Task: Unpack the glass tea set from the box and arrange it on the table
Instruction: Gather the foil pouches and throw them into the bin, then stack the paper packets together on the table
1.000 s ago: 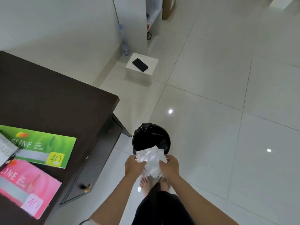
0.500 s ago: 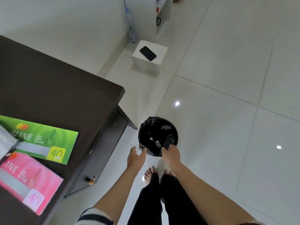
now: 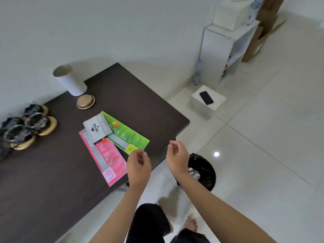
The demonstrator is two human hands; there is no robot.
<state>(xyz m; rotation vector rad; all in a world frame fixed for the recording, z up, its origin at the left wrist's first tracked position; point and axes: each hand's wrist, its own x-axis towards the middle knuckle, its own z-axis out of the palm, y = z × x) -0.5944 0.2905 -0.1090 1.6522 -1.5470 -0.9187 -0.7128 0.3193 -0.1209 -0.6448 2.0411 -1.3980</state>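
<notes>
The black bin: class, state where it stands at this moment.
In the head view the black bin stands on the floor, lower right of centre, just off the table's near corner and partly hidden behind the right hand.

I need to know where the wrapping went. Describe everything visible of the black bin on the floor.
The black bin is a round container lined with a glossy black plastic bag that folds over its rim. It stands upright on the pale tiled floor, just off the dark table's near corner. Crumpled whitish, shiny wrapping lies inside. The right hand and forearm pass in front of its left side and hide it; whether they touch it cannot be told.
</notes>
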